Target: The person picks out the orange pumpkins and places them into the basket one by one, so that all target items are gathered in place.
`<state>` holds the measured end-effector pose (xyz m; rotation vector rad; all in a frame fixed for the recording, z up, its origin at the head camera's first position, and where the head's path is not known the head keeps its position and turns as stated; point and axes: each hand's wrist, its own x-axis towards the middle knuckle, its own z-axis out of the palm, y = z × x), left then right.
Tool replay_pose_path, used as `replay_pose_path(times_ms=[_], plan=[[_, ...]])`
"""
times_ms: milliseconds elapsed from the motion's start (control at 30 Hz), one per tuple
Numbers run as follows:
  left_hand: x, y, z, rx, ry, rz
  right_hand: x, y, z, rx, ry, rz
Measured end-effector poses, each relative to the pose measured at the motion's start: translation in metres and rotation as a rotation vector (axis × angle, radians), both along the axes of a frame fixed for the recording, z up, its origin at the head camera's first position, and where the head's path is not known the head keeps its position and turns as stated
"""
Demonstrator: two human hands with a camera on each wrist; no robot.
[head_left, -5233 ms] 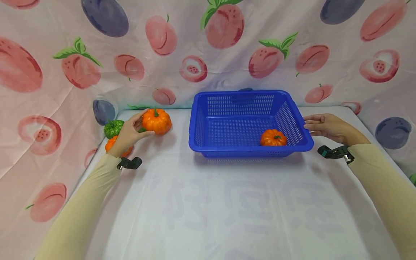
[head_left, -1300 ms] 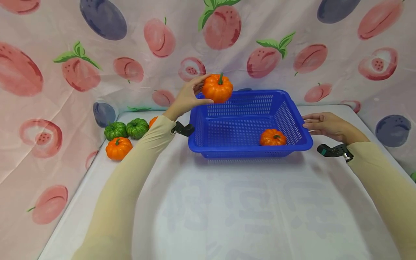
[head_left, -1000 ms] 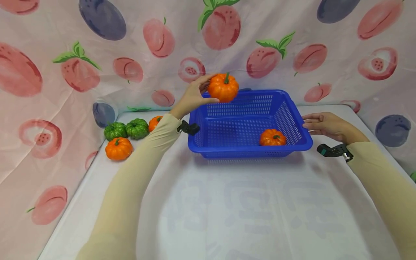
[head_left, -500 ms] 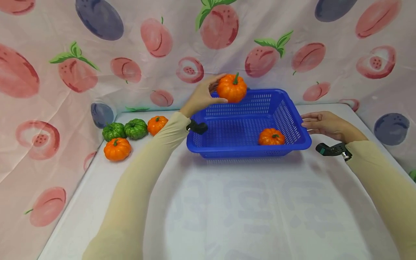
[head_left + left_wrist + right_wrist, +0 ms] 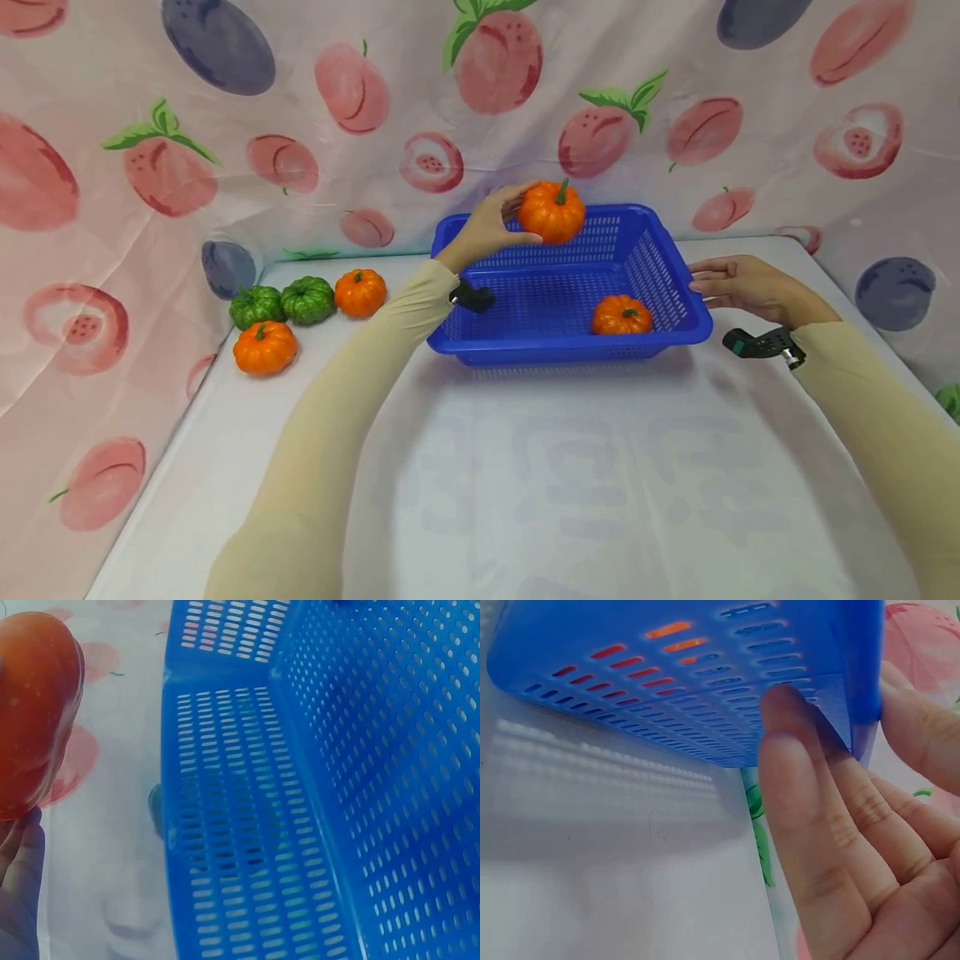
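Note:
In the head view my left hand (image 5: 492,227) grips a small orange pumpkin (image 5: 552,213) with a green stem, high over the back left part of the blue basket (image 5: 570,353). The left wrist view shows that held pumpkin (image 5: 34,712) at its left edge, with fingertips under it. A second orange pumpkin (image 5: 622,315) rests inside the basket near its front right corner. At the basket's right side my right hand (image 5: 753,287) holds the rim; in the right wrist view the thumb (image 5: 922,727) and fingers (image 5: 791,780) lie on either side of the rim.
On the left of the white table (image 5: 570,500) sit two green pumpkins (image 5: 257,308), (image 5: 308,300) and two orange pumpkins (image 5: 265,347), (image 5: 361,293). A fruit-print cloth (image 5: 510,158) hangs behind the table and at its sides.
My left hand has taken the orange pumpkin from the table at the left, lifted it, carried it right over the basket and lowered it slightly. The right hand stays at the basket's rim.

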<state>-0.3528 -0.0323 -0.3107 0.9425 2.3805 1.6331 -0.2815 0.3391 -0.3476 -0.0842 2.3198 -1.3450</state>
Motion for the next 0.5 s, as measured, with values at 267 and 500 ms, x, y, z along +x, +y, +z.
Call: replay_pose_path(times_ms=[267, 500], plan=[[-0.005, 0.009, -0.011, -0.009, 0.016, -0.027, -0.001, 0.0, 0.0, -0.002, 0.001, 0.0], [-0.008, 0.019, -0.016, 0.002, 0.008, -0.034, 0.0, 0.0, -0.001, -0.004, -0.004, -0.006]])
